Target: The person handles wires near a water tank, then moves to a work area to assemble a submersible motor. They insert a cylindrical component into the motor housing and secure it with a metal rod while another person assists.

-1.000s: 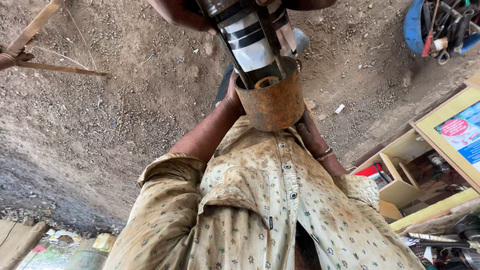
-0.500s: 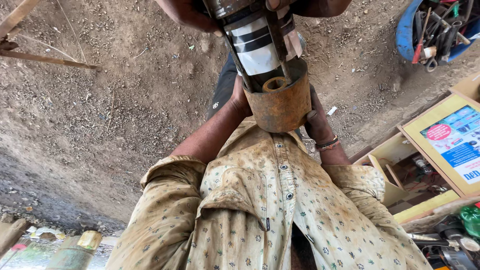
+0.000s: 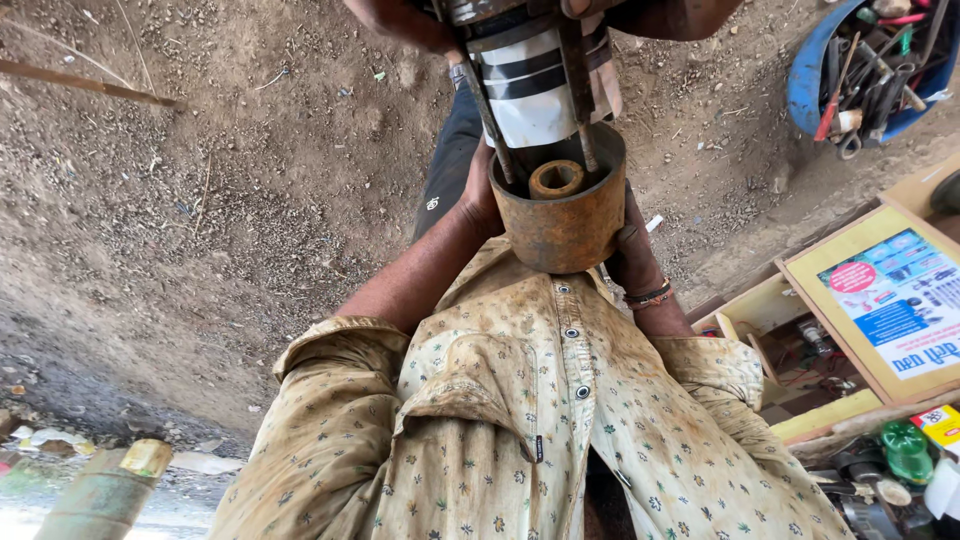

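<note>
Gripping rusty cylinder [image 3: 566, 225], both hands' grip clamped; cylinder now lower, nearer shirt [image 3: 520, 420].

Cream floral shirt [image 3: 520, 420], rolled sleeves, beaded bracelet [image 3: 650, 296]

A rectangular poster [image 3: 895, 300] in blue, white and pink sits in a yellow frame at right; a small yellow-red packet [image 3: 943, 425] lies below.
</note>
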